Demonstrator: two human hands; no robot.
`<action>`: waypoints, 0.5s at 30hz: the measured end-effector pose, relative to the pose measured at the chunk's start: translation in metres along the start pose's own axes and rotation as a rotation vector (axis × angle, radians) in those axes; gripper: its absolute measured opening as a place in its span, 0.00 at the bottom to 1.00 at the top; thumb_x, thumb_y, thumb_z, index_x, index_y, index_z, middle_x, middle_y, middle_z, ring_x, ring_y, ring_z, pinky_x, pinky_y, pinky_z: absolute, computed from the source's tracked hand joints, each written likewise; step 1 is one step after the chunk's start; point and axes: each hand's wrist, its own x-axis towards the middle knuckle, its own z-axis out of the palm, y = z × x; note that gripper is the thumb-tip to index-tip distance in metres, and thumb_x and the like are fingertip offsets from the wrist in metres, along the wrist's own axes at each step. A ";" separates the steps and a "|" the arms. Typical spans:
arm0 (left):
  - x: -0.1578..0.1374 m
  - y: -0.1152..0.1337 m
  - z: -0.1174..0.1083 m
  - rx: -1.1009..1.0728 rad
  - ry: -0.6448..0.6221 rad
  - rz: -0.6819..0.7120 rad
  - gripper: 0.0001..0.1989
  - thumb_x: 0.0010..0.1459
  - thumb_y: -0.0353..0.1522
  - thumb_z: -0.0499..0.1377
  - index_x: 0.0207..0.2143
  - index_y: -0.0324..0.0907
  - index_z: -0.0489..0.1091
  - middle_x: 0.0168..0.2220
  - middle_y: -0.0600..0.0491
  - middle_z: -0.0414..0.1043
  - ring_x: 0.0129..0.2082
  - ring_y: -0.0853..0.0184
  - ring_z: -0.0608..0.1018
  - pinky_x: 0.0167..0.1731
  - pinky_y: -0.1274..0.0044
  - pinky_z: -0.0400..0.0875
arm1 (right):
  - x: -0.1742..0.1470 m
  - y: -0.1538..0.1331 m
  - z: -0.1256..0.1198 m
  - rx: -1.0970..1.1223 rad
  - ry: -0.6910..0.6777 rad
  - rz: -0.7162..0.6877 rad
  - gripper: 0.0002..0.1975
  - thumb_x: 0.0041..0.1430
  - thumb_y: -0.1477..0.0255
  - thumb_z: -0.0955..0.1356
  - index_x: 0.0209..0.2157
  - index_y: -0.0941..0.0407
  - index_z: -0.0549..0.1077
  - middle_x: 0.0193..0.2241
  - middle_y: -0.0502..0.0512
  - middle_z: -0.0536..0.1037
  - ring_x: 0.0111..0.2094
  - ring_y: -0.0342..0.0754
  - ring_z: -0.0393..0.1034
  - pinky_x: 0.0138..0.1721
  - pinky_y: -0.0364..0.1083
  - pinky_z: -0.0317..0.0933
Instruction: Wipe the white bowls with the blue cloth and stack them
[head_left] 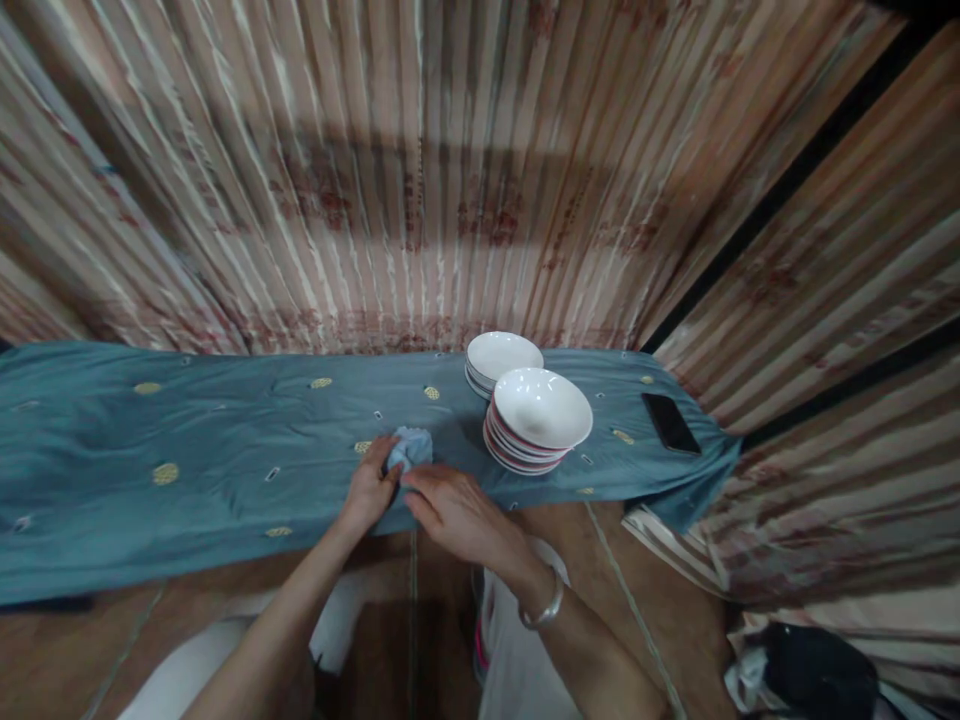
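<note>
My left hand rests low over the front part of the covered table, its fingers closed on a crumpled light blue cloth. Just right of it, my right hand reaches in with its fingertips at the cloth's lower edge. A gap shows between its thumb and fingers, though the fingertips are partly hidden. Right of the cloth stands a stack of white bowls with reddish outer sides. Behind that stack, and partly covered by it, is a stack of white plates or shallow bowls.
A blue-green tablecloth with yellow pineapple prints covers the long narrow table. A black phone lies near its right end. Striped curtains hang behind and to the right. A dark object sits at the lower right on the floor side.
</note>
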 end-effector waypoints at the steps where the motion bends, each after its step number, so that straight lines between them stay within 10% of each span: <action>1: 0.000 0.001 -0.001 0.017 0.007 -0.004 0.26 0.53 0.39 0.57 0.54 0.41 0.72 0.60 0.43 0.70 0.64 0.52 0.66 0.65 0.57 0.55 | -0.016 -0.003 -0.008 0.065 -0.021 -0.010 0.14 0.68 0.72 0.63 0.50 0.58 0.74 0.48 0.61 0.79 0.52 0.51 0.73 0.56 0.49 0.63; 7: 0.000 0.001 -0.003 0.107 0.085 0.010 0.30 0.55 0.42 0.56 0.60 0.40 0.66 0.66 0.40 0.60 0.67 0.49 0.61 0.66 0.56 0.54 | -0.134 0.038 -0.043 0.583 -0.050 0.342 0.21 0.66 0.55 0.64 0.45 0.55 0.79 0.41 0.58 0.83 0.41 0.49 0.77 0.41 0.45 0.70; 10: -0.001 0.000 -0.004 0.123 0.091 0.039 0.32 0.56 0.41 0.55 0.62 0.40 0.63 0.66 0.40 0.59 0.68 0.49 0.60 0.66 0.56 0.51 | -0.177 0.096 -0.069 0.674 0.159 0.601 0.27 0.59 0.48 0.66 0.42 0.57 0.81 0.39 0.61 0.83 0.39 0.52 0.78 0.42 0.50 0.72; 15: -0.006 0.001 -0.002 0.095 0.114 0.031 0.35 0.57 0.44 0.55 0.65 0.39 0.58 0.67 0.38 0.57 0.69 0.49 0.57 0.67 0.56 0.49 | -0.203 0.218 -0.136 0.088 0.725 0.884 0.36 0.49 0.40 0.66 0.43 0.57 0.79 0.42 0.67 0.81 0.46 0.62 0.75 0.49 0.60 0.68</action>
